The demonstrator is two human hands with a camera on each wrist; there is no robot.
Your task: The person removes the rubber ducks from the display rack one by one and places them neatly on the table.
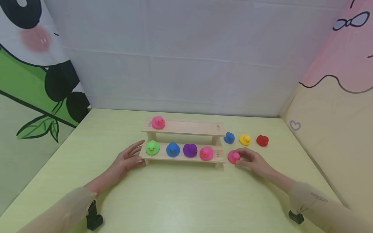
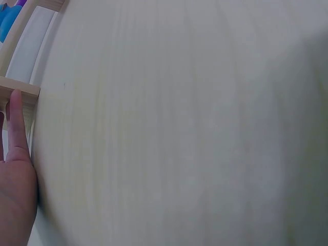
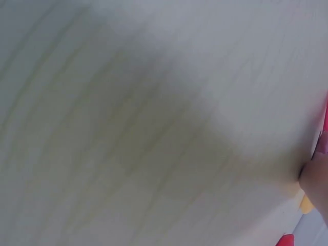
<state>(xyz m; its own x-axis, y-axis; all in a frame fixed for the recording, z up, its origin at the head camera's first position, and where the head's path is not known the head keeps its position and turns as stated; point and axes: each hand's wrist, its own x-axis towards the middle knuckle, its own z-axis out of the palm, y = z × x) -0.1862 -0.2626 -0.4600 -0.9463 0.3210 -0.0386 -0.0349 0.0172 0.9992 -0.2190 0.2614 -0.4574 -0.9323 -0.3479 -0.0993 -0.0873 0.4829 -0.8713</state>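
Note:
A two-step wooden rack (image 1: 183,157) stands on the table. My left hand (image 1: 123,161) is at its left end, and in the left wrist view a straight finger (image 2: 17,120) touches the end of a board. My right hand (image 1: 256,161) pinches a pink rubber duck (image 1: 232,157) between thumb and fingers, just right of the lower step. On that step, from left to right, sit a green duck (image 1: 152,147), a blue duck (image 1: 173,149), a purple duck (image 1: 190,150) and another pink duck (image 1: 206,153). One more pink duck (image 1: 158,122) sits at the left of the upper step.
Behind my right hand, a small blue duck (image 1: 229,138), a yellow duck (image 1: 244,139) and a red duck (image 1: 262,140) stand in a row on the pale table (image 1: 180,200). A white cloth wall (image 1: 186,64) rises at the back, with printed panels at both sides.

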